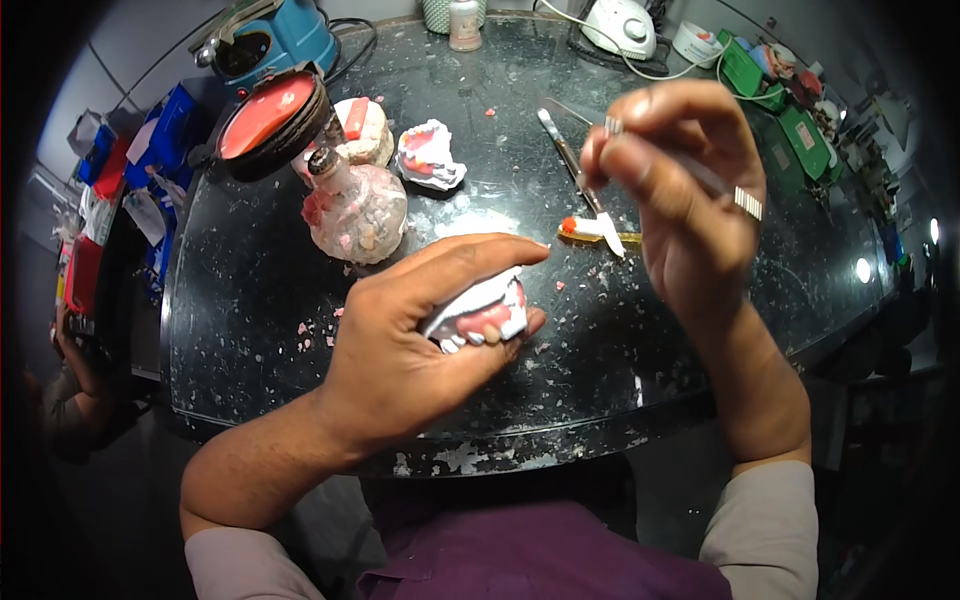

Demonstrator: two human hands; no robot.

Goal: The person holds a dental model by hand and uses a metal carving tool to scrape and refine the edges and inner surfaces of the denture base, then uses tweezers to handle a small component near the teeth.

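Note:
My left hand (400, 330) is wrapped round a white plaster dental model (478, 312) with a pink wax gum and several teeth on it. The fingers go over its top and the thumb lies along its near side. Raised to the right of it, my right hand (690, 180) pinches a slim metal dental instrument (745, 203) with ridged bands. Its thin tip points up and left, apart from the model. Below that tip lie a wax knife (567, 150) and a yellow-handled brush (600, 233). Another plaster model (430, 155) with pink wax and teeth rests farther back.
A wax-stained glass spirit burner (357, 212) stands left of centre. Behind it are a round dark pan (275, 118) of pink wax and a plaster block (362, 130). A blue machine (275, 45), a white dial unit (620, 30) and green trays (800, 135) line the back.

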